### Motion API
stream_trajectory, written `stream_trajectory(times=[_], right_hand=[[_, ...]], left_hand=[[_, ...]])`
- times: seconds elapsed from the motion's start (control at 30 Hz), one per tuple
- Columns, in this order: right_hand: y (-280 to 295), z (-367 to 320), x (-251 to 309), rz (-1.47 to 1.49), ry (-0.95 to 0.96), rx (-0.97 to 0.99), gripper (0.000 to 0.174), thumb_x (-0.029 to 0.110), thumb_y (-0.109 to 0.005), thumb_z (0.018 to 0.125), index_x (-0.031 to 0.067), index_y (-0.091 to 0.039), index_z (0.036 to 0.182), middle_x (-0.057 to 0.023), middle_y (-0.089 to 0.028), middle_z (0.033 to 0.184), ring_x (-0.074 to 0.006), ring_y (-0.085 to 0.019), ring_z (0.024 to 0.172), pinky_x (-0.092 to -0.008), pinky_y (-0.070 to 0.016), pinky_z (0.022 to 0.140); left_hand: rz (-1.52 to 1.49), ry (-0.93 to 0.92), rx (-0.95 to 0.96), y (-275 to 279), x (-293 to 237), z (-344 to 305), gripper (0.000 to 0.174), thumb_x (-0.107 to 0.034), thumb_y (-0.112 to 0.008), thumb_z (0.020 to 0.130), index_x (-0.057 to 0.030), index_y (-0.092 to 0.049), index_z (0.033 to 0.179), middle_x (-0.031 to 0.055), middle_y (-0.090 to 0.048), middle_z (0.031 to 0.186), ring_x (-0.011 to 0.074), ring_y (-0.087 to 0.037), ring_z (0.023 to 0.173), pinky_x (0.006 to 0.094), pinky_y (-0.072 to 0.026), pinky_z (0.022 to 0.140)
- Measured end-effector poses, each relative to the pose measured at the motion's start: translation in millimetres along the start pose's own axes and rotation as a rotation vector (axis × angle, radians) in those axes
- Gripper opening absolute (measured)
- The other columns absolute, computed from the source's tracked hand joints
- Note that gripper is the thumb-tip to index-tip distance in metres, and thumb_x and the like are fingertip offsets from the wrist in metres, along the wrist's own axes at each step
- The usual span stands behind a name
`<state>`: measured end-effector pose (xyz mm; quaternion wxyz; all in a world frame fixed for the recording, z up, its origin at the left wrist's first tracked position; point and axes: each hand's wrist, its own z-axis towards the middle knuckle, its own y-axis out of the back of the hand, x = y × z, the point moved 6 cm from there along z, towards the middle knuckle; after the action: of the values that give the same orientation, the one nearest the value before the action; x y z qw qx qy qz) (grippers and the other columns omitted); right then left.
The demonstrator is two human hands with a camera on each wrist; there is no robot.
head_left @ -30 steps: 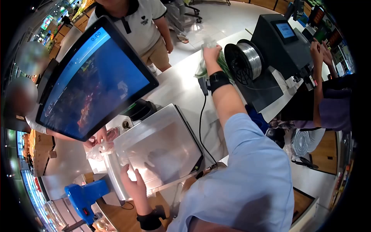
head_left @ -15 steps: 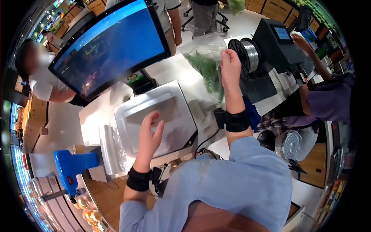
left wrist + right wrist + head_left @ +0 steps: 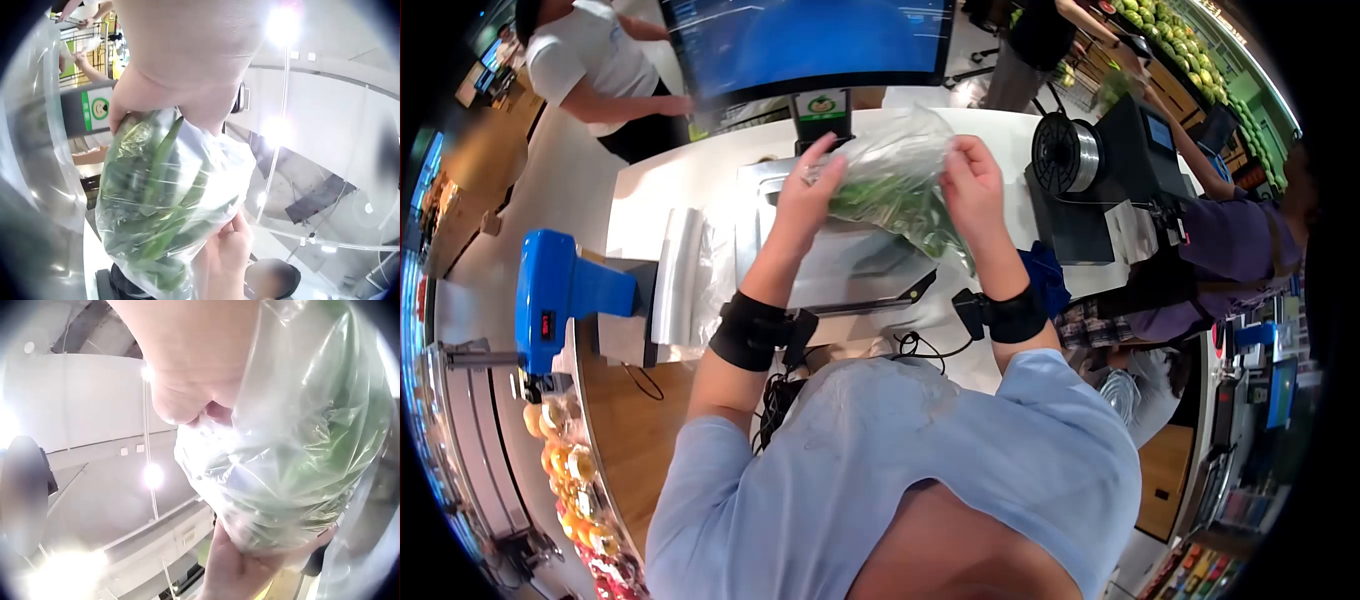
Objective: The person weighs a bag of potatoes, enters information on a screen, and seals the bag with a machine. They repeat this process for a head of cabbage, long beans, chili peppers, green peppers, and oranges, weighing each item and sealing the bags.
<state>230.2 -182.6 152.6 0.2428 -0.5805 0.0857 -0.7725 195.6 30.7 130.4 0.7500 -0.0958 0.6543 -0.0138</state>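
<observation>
A clear plastic bag of green leafy vegetables (image 3: pixel 890 205) is held up between both hands, above the weighing scale (image 3: pixel 840 290). My right hand (image 3: pixel 975 195) pinches the bag's right edge, fingers curled in. At the other end, my left hand (image 3: pixel 803 200) has its thumb and fingers around the bag's left side. The left wrist view shows long green leaves pressed against the plastic (image 3: pixel 156 200), with the left hand (image 3: pixel 181 69) over its top. Seen from the right wrist, the bag (image 3: pixel 306 450) hangs beside the right hand (image 3: pixel 187 362).
A monitor (image 3: pixel 820 45) stands behind the scale. Left of the scale are a roll of clear bags (image 3: pixel 677 275) and a blue device (image 3: pixel 550 300). To the right are a spool (image 3: pixel 1065 152) and a dark machine with a screen (image 3: pixel 1135 150). People stand beyond the counter (image 3: pixel 660 190).
My right hand has brought the bag from the counter's right side leftward to over the scale. The left hand has risen from the scale and taken hold of the bag.
</observation>
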Motion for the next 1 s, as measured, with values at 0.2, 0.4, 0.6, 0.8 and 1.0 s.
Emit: stream_trajectory(times=[0.2,0.4,0.6,0.8,1.0], right_hand=[[-52,-9,-52,-0.196,0.036,0.188,0.007,0.009,-0.055,0.094,0.0049,-0.056,0.099,0.0066,-0.049,0.078,-0.0024,-0.042,0.068,-0.0181,-0.0362,0.062],[-83,-37,-74,-0.634,0.207,0.423,0.023,0.003,-0.064,0.083,0.0019,-0.058,0.105,-0.0017,-0.05,0.085,-0.0083,-0.042,0.062,-0.0207,-0.0368,0.06],[-46,-54,-36,-0.587,0.281,0.038,0.032,0.002,-0.065,0.082,0.0032,-0.054,0.112,-0.0034,-0.05,0.096,-0.0055,-0.043,0.061,-0.0207,-0.0402,0.06],[5,-90,-47,-0.554,-0.095,0.061,0.02,0.012,-0.061,0.09,0.0025,-0.055,0.074,0.0046,-0.047,0.064,-0.0065,-0.043,0.061,-0.0233,-0.0362,0.055],[-79,-113,-55,-0.682,-0.026,0.539,0.018,0.013,-0.065,0.085,0.0012,-0.06,0.073,-0.0063,-0.053,0.064,-0.0133,-0.047,0.055,-0.0284,-0.0362,0.051]], left_hand=[[0.114,-0.075,-0.315,78,15,-36,0.03,-0.022,-0.044,0.099,0.0,-0.064,0.101,0.004,-0.064,0.093,0.0108,-0.056,0.087,0.0241,-0.0435,0.079],[0.265,-0.04,-0.442,123,58,-56,0.027,-0.021,-0.046,0.097,0.0001,-0.062,0.1,0.0053,-0.063,0.092,0.0106,-0.055,0.086,0.024,-0.0427,0.076],[-0.046,0.027,-0.482,145,68,-66,0.031,-0.024,-0.05,0.096,-0.0035,-0.05,0.119,0.008,-0.061,0.113,0.0175,-0.059,0.1,0.0283,-0.0448,0.084],[0.292,-0.082,-0.471,161,43,-60,0.032,-0.023,-0.054,0.095,0.0024,-0.053,0.114,0.0144,-0.061,0.109,0.0205,-0.06,0.101,0.0311,-0.0458,0.088],[0.694,-0.399,-0.346,131,-41,-38,0.029,-0.02,-0.061,0.087,-0.0007,-0.057,0.108,0.0146,-0.06,0.111,0.0278,-0.061,0.098,0.0346,-0.0468,0.086]])
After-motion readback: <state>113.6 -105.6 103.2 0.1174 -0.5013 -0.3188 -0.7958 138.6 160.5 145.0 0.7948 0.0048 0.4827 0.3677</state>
